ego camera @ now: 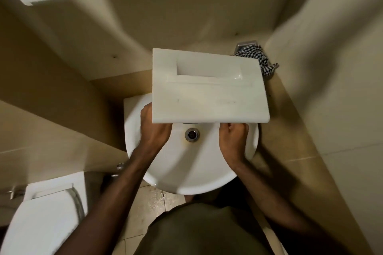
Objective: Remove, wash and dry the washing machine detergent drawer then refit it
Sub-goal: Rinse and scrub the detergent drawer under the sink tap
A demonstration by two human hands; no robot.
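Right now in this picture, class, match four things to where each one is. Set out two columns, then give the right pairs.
Things:
1. detergent drawer
2. checked cloth
3. drain
4. toilet

Places:
A. bottom left of the picture
B. on the ledge in the far right corner
C. held in both hands above the basin
D. in the middle of the basin

Pairs: 1-C, 2-B, 3-D, 4-A

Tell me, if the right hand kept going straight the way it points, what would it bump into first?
Probably the detergent drawer. The right hand points away from the person, fingers curled right at the drawer's near edge above the sink; depth is hard to judge.
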